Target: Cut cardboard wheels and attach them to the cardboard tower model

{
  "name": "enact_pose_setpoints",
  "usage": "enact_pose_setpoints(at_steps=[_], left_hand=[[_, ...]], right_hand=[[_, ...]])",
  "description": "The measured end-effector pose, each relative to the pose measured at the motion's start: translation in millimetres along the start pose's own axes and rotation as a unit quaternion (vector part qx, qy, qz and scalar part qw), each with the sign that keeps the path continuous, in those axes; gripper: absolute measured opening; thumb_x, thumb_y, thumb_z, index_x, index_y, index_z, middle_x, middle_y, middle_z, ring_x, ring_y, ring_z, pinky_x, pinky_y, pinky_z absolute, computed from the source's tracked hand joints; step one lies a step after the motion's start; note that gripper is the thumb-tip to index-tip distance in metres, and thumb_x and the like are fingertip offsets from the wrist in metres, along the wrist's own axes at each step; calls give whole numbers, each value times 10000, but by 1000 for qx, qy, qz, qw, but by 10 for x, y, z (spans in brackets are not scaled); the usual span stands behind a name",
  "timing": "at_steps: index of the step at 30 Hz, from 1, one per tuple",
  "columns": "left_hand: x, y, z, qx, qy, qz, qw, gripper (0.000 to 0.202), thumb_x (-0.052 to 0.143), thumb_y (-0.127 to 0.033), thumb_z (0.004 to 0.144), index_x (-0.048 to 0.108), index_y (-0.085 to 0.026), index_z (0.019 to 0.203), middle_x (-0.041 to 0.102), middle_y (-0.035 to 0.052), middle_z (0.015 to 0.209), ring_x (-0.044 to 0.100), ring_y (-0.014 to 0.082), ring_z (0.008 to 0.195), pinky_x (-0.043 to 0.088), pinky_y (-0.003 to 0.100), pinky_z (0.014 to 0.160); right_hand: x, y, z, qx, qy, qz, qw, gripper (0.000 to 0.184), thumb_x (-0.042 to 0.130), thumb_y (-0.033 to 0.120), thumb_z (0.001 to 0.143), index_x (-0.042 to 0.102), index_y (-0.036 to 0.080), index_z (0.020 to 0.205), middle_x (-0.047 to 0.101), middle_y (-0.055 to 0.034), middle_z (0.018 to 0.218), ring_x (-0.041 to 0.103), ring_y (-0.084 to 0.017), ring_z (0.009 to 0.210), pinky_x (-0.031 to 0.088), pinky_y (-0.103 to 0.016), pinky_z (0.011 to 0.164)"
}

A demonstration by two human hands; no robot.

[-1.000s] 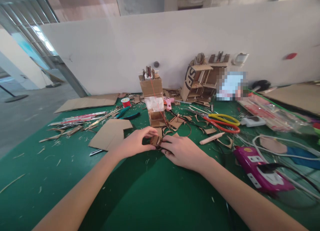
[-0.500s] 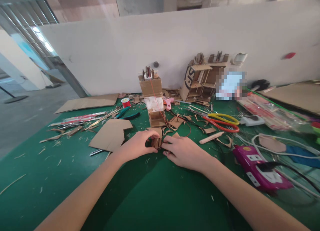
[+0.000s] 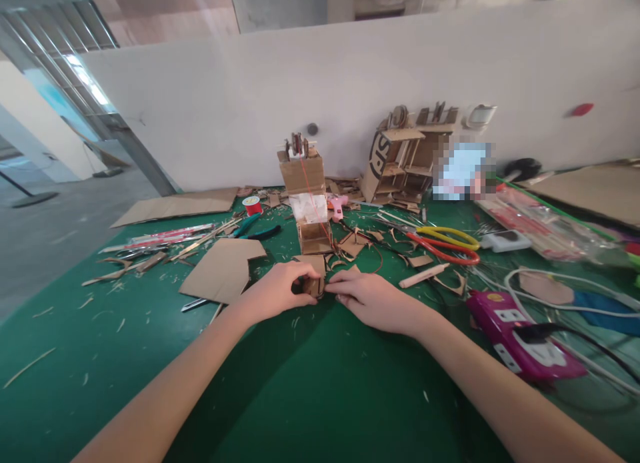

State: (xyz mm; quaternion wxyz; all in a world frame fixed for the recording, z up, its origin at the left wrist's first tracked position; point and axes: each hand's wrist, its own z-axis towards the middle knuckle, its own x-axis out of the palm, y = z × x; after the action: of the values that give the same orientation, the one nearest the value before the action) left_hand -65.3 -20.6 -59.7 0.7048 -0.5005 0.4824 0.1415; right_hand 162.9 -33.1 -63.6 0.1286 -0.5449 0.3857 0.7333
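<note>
Between my hands, low over the green tabletop, is a small brown cardboard piece (image 3: 315, 287) with dark lines on it. My left hand (image 3: 277, 289) curves around its left side, thumb and fingers closed on it. From the right, my right hand (image 3: 373, 299) meets its edge with the fingertips, index finger extended and the others tucked beneath. The fingers partly hide the piece. Just beyond stands a cardboard tower (image 3: 303, 176) with wheel-like discs on top and a red thread down its front.
Cardboard scraps (image 3: 223, 269) and teal-handled pliers (image 3: 255, 229) lie to the left, near a red thread spool (image 3: 252, 205). Rightward are orange-and-yellow-handled scissors (image 3: 445, 244), a magenta power strip (image 3: 520, 336) with cables, and a cardboard shelf structure (image 3: 400, 159) against the white partition (image 3: 240, 109).
My right hand has shifted slightly right, its index finger now straighter against the piece. The left hand keeps its hold almost unmoved.
</note>
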Motion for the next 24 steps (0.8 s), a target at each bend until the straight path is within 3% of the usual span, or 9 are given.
enact_pose_setpoints(at_steps=[4, 7, 12, 16, 24], left_hand=[[-9, -10, 5, 9, 6, -5, 1000, 283, 706, -309, 755, 647, -240, 1023, 667, 16, 957, 610, 193, 823, 457, 309, 738], [-19, -26, 14, 15, 13, -5, 1000, 230, 703, -299, 757, 650, -225, 968, 656, 10, 908, 595, 179, 774, 446, 295, 702], [-38, -51, 33, 9, 18, -16, 1000, 203, 714, -285, 742, 646, -222, 923, 633, -6, 859, 575, 169, 753, 425, 278, 674], [-57, -66, 53, -8, 35, -22, 999, 209, 734, -333, 726, 629, -224, 871, 623, -21, 808, 548, 170, 742, 395, 271, 641], [-44, -38, 67, -17, 34, -26, 999, 300, 761, -338, 703, 654, -225, 959, 633, -11, 843, 545, 175, 744, 409, 281, 648]], right_hand=[[-2, 5, 12, 25, -78, 66, 994, 242, 500, 211, 912, 711, 224, 1030, 708, -46, 1017, 653, -182, 883, 514, -308, 779], [31, 27, 27, 30, -117, 57, 991, 234, 527, 209, 900, 689, 224, 1068, 705, -46, 1013, 654, -170, 833, 510, -289, 737], [122, 70, 64, 19, -99, -8, 995, 239, 539, 202, 889, 687, 248, 1072, 697, -26, 1115, 654, -191, 974, 504, -295, 827], [166, 88, 97, 34, -99, -70, 992, 257, 513, 230, 907, 694, 277, 1083, 641, 4, 1262, 664, -195, 985, 519, -289, 759], [162, 106, 108, 40, -81, -118, 989, 240, 499, 236, 913, 714, 290, 1006, 643, 41, 1257, 685, -194, 916, 513, -288, 680]])
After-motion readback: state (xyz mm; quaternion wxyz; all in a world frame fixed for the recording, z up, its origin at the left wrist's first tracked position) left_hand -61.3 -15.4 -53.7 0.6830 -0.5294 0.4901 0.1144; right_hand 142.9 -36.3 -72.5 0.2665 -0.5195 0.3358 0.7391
